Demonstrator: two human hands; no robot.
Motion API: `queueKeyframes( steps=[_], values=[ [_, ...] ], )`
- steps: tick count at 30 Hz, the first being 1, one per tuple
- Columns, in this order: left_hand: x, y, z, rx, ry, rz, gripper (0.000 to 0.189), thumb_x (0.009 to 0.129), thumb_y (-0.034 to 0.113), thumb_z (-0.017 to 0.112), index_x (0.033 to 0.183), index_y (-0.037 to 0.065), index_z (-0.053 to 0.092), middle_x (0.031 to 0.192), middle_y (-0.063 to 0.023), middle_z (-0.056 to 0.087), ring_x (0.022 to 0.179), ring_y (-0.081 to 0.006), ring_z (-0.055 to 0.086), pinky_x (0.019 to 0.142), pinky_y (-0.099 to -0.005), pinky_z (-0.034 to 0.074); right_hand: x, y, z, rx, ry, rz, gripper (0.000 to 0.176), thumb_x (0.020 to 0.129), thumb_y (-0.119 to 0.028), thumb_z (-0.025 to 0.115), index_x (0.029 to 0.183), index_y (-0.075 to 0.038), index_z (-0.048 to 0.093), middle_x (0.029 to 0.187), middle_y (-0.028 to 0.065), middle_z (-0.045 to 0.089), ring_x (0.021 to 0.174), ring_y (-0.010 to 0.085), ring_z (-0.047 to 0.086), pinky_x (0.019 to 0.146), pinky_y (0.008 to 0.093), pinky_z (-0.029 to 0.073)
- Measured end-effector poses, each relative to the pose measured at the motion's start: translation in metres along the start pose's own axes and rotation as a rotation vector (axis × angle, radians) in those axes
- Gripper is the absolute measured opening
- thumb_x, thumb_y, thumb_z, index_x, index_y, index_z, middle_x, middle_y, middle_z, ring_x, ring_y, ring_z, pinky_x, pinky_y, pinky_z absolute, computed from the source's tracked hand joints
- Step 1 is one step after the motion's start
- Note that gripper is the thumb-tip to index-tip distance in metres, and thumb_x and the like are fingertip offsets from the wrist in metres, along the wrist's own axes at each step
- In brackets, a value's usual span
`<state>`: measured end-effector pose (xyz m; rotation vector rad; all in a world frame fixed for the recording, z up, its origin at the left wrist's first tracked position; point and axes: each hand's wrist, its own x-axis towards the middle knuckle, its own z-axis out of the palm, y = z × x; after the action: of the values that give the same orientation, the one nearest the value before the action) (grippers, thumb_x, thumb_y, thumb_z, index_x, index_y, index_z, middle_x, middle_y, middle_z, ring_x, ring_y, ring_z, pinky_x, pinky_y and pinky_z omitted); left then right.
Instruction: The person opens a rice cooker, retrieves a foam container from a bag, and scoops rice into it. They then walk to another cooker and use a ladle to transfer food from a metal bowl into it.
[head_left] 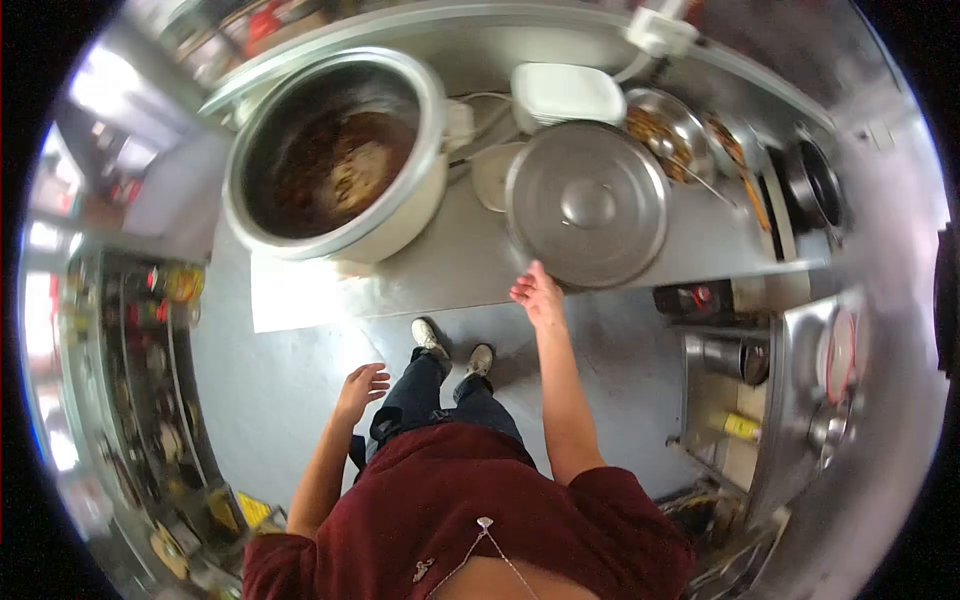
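At the far left of the room, a metal rack [185, 400] stood on the grey floor [620, 390], its shelves crowded with blurred goods, a yellow-labelled bottle [183, 283] among them. A yellow panel [253, 509] lay low near its foot. Next came the steel surface [450, 260], running across the room in front of the person, with a large pale-sided cooking pot [415, 215] at its left end. The pot was uncovered, with brown food [365, 165] inside. The left hand [362, 390] hung over the floor, well apart from the surface, its fingers loosely spread and free. Further right, a pale round dish [490, 175] showed partly beneath the edge of a round steel lid [620, 170], which lay on the surface with its knob upward. The right hand [540, 297] was at the lid's near rim, fingers a little apart; whether they touched it, I could not tell. Behind the lid stood stacked white trays [568, 92], then a steel bowl [692, 118] containing brownish pieces and a ladle [712, 190]. Beside it lay a wooden-handled utensil [752, 195], and a dark pan [818, 182] sat near the shiny metal wall [905, 220]. Below, a yellow box [742, 427] rested on a low shelf.
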<state>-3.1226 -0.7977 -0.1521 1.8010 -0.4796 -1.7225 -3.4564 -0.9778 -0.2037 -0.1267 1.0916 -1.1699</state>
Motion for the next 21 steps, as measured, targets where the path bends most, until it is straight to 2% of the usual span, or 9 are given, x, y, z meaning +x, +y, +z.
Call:
queueKeyframes(
  steps=[3, 5, 6, 8, 10, 11, 13, 18, 21],
  values=[
    [-0.004, -0.021, -0.024, 0.105, 0.106, -0.058, 0.035, 0.083, 0.032, 0.046, 0.104, 0.005, 0.054, 0.089, -0.0095, 0.059, 0.075, -0.0161, 0.056, 0.067, -0.0287, 0.046, 0.0, 0.007, -0.006, -0.04, -0.083, 0.027, 0.028, 0.076, -0.028, 0.063, 0.088, -0.006, 0.051, 0.073, 0.0088, 0.056, 0.06, 0.023, 0.056, 0.056, 0.0371, 0.049],
    [0.002, -0.055, -0.056, 0.163, 0.194, -0.047, 0.035, 0.082, 0.032, 0.047, 0.101, 0.003, 0.055, 0.085, -0.0077, 0.06, 0.068, -0.0155, 0.057, 0.059, -0.0287, 0.046, 0.002, 0.012, -0.008, -0.085, -0.157, 0.038, 0.025, 0.078, -0.026, 0.058, 0.093, -0.006, 0.051, 0.077, 0.0096, 0.055, 0.07, 0.0233, 0.054, 0.066, 0.0377, 0.047],
    [0.003, -0.07, -0.073, 0.205, 0.249, -0.054, 0.036, 0.082, 0.031, 0.047, 0.099, 0.001, 0.055, 0.081, -0.0082, 0.06, 0.064, -0.0157, 0.057, 0.056, -0.0293, 0.046, -0.007, 0.014, 0.004, -0.152, -0.054, 0.0, 0.025, 0.078, -0.026, 0.058, 0.091, -0.006, 0.051, 0.077, 0.0087, 0.053, 0.07, 0.0222, 0.052, 0.068, 0.037, 0.046],
    [-0.007, -0.101, -0.1, 0.156, 0.386, -0.048, 0.036, 0.08, 0.029, 0.048, 0.095, -0.003, 0.056, 0.079, -0.0117, 0.062, 0.061, -0.0175, 0.059, 0.054, -0.0301, 0.047, 0.005, 0.018, -0.008, -0.175, -0.173, 0.056, 0.025, 0.077, -0.024, 0.058, 0.089, -0.005, 0.049, 0.076, 0.0067, 0.049, 0.068, 0.02, 0.048, 0.064, 0.0337, 0.043],
    [-0.028, -0.133, -0.129, 0.084, 0.491, -0.084, 0.036, 0.08, 0.028, 0.048, 0.096, -0.003, 0.056, 0.079, -0.0123, 0.062, 0.06, -0.018, 0.059, 0.054, -0.03, 0.047, -0.005, 0.029, 0.002, -0.235, -0.072, -0.059, 0.025, 0.076, -0.021, 0.06, 0.09, -0.005, 0.049, 0.075, 0.0063, 0.049, 0.065, 0.019, 0.047, 0.06, 0.0322, 0.042],
    [-0.037, -0.146, -0.143, 0.085, 0.503, -0.107, 0.036, 0.08, 0.028, 0.048, 0.096, -0.003, 0.056, 0.079, -0.0129, 0.063, 0.059, -0.0185, 0.06, 0.054, -0.03, 0.047, -0.001, 0.035, -0.004, -0.298, -0.095, -0.109, 0.026, 0.076, -0.027, 0.059, 0.093, -0.008, 0.051, 0.077, 0.0061, 0.05, 0.066, 0.0207, 0.051, 0.062, 0.0346, 0.043],
    [-0.058, -0.182, -0.168, -0.009, 0.564, -0.125, 0.036, 0.079, 0.028, 0.048, 0.095, -0.003, 0.056, 0.078, -0.0128, 0.063, 0.059, -0.0187, 0.059, 0.053, -0.03, 0.047, -0.013, 0.052, 0.018, -0.382, -0.039, -0.165, 0.022, 0.076, -0.023, 0.058, 0.089, -0.008, 0.05, 0.071, 0.0061, 0.051, 0.061, 0.0194, 0.05, 0.056, 0.0305, 0.043],
    [-0.106, -0.295, -0.231, -0.294, 0.702, -0.249, 0.033, 0.079, 0.028, 0.047, 0.087, -0.002, 0.058, 0.076, -0.0122, 0.062, 0.057, -0.0175, 0.059, 0.047, -0.0309, 0.046, -0.064, 0.163, 0.133, -0.737, -0.148, -0.081, 0.022, 0.077, -0.02, 0.054, 0.094, -0.007, 0.049, 0.07, 0.0078, 0.051, 0.051, 0.017, 0.048, 0.051, 0.029, 0.042],
    [-0.127, -0.356, -0.287, -0.241, 0.68, -0.378, 0.032, 0.077, 0.03, 0.047, 0.083, 0.001, 0.059, 0.071, -0.0081, 0.061, 0.054, -0.0171, 0.058, 0.043, -0.0306, 0.044, -0.093, 0.275, 0.201, -0.959, -0.424, 0.075, 0.024, 0.079, -0.023, 0.055, 0.095, -0.006, 0.049, 0.07, 0.0059, 0.052, 0.054, 0.0146, 0.05, 0.053, 0.0283, 0.042]
  ],
)
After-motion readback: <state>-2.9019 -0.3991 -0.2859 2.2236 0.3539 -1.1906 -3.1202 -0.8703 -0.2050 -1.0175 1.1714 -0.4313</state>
